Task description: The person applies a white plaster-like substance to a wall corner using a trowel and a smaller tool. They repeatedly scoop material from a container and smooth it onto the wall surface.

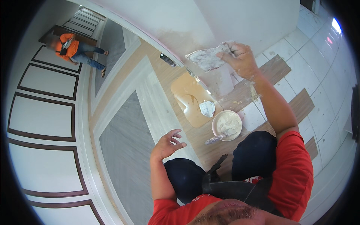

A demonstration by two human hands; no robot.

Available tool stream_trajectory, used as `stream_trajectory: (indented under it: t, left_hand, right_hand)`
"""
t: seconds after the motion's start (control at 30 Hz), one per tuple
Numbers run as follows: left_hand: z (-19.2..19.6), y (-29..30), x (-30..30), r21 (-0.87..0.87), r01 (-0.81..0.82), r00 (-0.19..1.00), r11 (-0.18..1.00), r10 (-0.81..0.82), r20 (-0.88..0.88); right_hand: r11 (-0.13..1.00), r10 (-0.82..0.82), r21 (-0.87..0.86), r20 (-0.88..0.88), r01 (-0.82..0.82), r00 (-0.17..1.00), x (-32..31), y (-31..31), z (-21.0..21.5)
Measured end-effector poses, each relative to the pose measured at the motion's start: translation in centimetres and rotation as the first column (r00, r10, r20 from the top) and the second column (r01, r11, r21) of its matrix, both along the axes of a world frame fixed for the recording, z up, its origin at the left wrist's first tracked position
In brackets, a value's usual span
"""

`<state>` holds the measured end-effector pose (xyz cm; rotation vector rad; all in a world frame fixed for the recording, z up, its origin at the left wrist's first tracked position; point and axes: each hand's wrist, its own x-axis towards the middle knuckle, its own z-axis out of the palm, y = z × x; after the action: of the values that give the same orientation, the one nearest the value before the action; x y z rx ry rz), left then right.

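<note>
My right hand (240,60) is raised against the white wall, its fingers closed on a flat, ragged-edged piece smeared with white putty (205,58); its exact kind is hidden under the coating. Whitish residue covers the fingers. My left hand (168,145) hovers over my left knee, fingers apart, with nothing in it. Between the two, on the floor, stands a round bowl of white putty (229,120). A putty-crusted spatula (221,137) rests in it, its handle over the rim. Beside the bowl, a small whitish flat piece (207,108) lies on a tan board (187,117).
A black cylinder (167,60) stands by the wall's end edge (187,71). Loose wood-look planks (275,67) lie across white floor tiles (318,56) on the right. A person in orange (75,48) is at the far left, near a panelled wall (41,116).
</note>
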<state>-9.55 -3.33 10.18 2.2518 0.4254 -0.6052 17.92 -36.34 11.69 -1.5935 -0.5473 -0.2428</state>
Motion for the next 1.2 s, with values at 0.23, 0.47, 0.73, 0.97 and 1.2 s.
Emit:
stream_trajectory:
  t: [0.23,0.47,0.73,0.97,1.2]
  left_hand:
    - [-0.4,0.3,-0.1,-0.019,0.012,1.0,1.0,-0.012,-0.005]
    - [-0.5,0.3,0.1,-0.008,0.025,1.0,1.0,-0.026,-0.014]
    - [-0.6,0.1,0.2,-0.005,0.028,1.0,1.0,-0.028,-0.012]
    - [-0.7,0.7,-0.2,0.016,0.039,0.999,0.999,-0.039,-0.007]
    - [-0.6,0.3,0.1,0.021,0.045,0.999,0.999,-0.046,0.015]
  right_hand:
    - [0.996,0.05,0.082,-0.06,-0.045,0.997,-0.3,1.5,0.3]
    - [0.988,0.069,0.144,-0.053,-0.061,0.996,0.0,2.4,-0.6]
    - [0.985,-0.138,0.097,-0.04,0.142,0.99,-0.3,2.1,0.7]
    - [0.983,-0.163,0.108,0.104,0.151,0.981,-1.1,-2.4,3.8]
    - [0.884,0.12,-0.435,0.568,0.173,0.814,-1.6,-3.1,3.1]
